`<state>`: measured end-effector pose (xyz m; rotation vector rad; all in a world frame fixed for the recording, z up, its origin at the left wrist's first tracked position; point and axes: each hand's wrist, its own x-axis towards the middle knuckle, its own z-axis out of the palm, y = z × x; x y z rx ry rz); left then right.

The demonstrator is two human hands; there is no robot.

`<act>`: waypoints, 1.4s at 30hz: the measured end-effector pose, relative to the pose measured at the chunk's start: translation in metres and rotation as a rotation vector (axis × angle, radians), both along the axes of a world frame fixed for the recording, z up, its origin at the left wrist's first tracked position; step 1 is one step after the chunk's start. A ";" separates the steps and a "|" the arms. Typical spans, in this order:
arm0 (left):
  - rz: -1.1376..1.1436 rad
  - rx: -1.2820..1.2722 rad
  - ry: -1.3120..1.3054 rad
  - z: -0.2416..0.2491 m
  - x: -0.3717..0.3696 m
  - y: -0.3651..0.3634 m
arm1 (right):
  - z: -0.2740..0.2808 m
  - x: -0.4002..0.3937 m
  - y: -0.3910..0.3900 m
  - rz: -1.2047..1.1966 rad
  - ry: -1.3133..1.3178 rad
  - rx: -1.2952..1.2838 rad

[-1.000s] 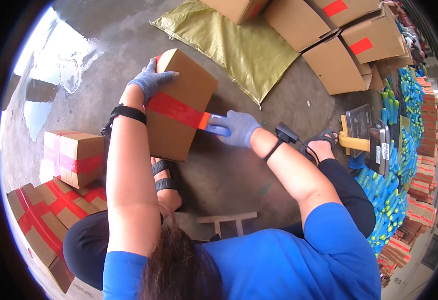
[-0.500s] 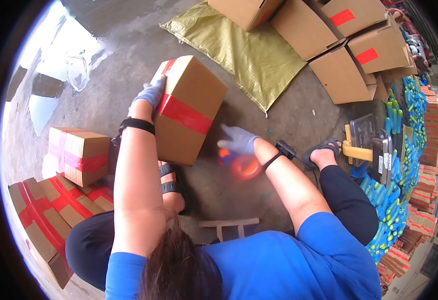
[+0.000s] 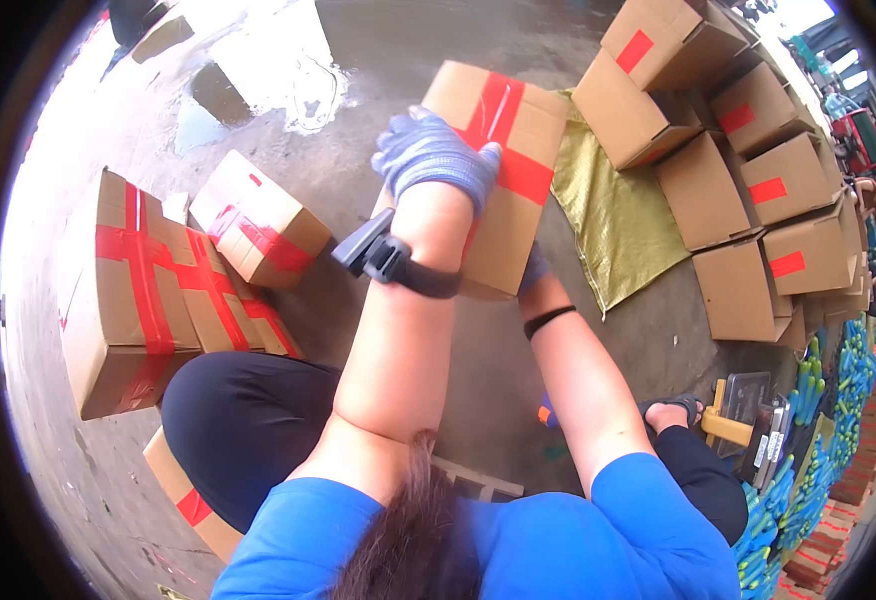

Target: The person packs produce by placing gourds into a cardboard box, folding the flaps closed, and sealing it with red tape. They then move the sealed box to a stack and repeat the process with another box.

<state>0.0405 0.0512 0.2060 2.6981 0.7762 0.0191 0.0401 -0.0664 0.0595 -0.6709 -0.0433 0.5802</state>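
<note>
Your left grip (image 3: 436, 155), in a ribbed, grey-blue knit glove, is grasping the carton (image 3: 508, 225) at its left side, the thumb reaching toward the taped face. Your right grip (image 3: 534, 268) is mostly hiding behind the carton's lower right edge, so you are showing too little of it to tell whether it is grasping or released.

The carton is smooth brown cardboard, boxy and straight-edged, and it is tilting. Glossy red tape (image 3: 495, 110) is crossing it in two bands, with a pale streak of light shining along one. It is sitting between your two grips, extending up and right of the left one, with the right one just behind its lower edge.

Below your right grip, a blue-and-orange object (image 3: 546, 412) is peeking out beside your forearm. Under everything, grey concrete floor (image 3: 638, 365) is spreading, shining wet farther off. To the right of the carton, a shiny gold woven sheet (image 3: 623, 235) is lying creased beside stacked brown boxes (image 3: 723, 190). To your left, a taped box (image 3: 258, 225) is standing near a row of larger red-taped boxes (image 3: 143, 290).
</note>
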 end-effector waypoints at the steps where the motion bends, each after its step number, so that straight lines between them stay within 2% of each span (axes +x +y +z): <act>1: 0.016 0.058 -0.041 0.020 -0.010 0.014 | 0.029 0.012 0.022 0.019 -0.073 -0.027; 2: 0.085 0.168 -0.177 0.029 -0.021 0.028 | 0.054 0.023 0.047 0.033 -0.142 -0.055; 3: 0.152 0.154 -0.235 0.046 -0.034 0.045 | 0.076 0.029 0.071 0.051 -0.204 -0.083; 4: 0.158 0.195 -0.511 0.041 -0.040 0.067 | 0.094 0.033 0.097 0.065 -0.261 -0.122; 5: 0.174 0.438 -0.785 0.038 -0.043 0.081 | 0.106 0.035 0.121 0.081 -0.310 -0.169; 7: 0.114 0.394 -0.939 0.067 -0.063 0.076 | 0.108 0.023 0.159 0.115 -0.372 -0.290; 9: 0.054 0.243 -1.058 0.085 -0.075 0.055 | 0.094 0.006 0.184 0.158 -0.417 -0.396; 14: 0.054 0.090 -1.246 0.087 -0.074 0.032 | 0.074 -0.026 0.229 0.265 -0.540 -0.570; 16: -0.052 -0.030 -1.397 0.093 -0.070 0.032 | 0.066 -0.031 0.239 0.296 -0.628 -0.644; 19: -0.185 -0.142 -1.441 0.089 -0.057 0.034 | 0.061 -0.033 0.220 0.286 -0.847 -0.827; 21: -0.228 -0.834 -1.392 0.086 -0.054 0.018 | 0.058 -0.046 0.183 0.296 -1.047 -0.941; 23: -0.228 -0.993 -1.234 0.084 -0.050 0.008 | 0.052 -0.053 0.125 0.331 -1.176 -1.060; 24: -0.402 -0.800 -1.238 0.065 -0.039 0.012 | 0.042 -0.049 0.077 0.352 -1.208 -1.176; 25: -0.429 -0.845 -1.183 0.057 -0.031 0.008 | 0.032 -0.048 0.037 0.377 -1.200 -1.276; 26: -0.385 -1.009 -1.098 0.052 -0.028 -0.003 | 0.000 -0.040 -0.016 0.238 -1.287 -1.507; 27: -0.335 -1.162 -1.003 0.047 -0.024 -0.015 | -0.013 -0.028 -0.077 0.183 -1.231 -1.676; 28: -0.355 -1.177 -0.990 0.037 -0.018 -0.026 | -0.008 -0.020 -0.143 0.184 -1.070 -1.845; 31: -0.459 -1.321 -0.807 0.005 -0.005 -0.070 | -0.025 -0.012 -0.338 -0.125 -0.662 -2.343; 32: -0.485 -1.311 -0.737 -0.004 -0.003 -0.085 | 0.000 -0.016 -0.380 -0.099 -0.429 -2.470; 33: -0.511 -1.299 -0.671 -0.011 0.001 -0.100 | 0.015 -0.025 -0.414 -0.155 -0.282 -2.489; 35: -0.523 -1.347 -0.562 -0.026 0.004 -0.136 | 0.019 -0.035 -0.478 -0.315 -0.229 -2.600; 37: -0.590 -1.412 -0.455 -0.046 0.010 -0.167 | 0.032 -0.035 -0.527 -0.304 -0.043 -2.568; 42: -0.691 -1.319 -0.324 -0.078 0.012 -0.234 | 0.011 -0.011 -0.621 -0.364 0.118 -2.669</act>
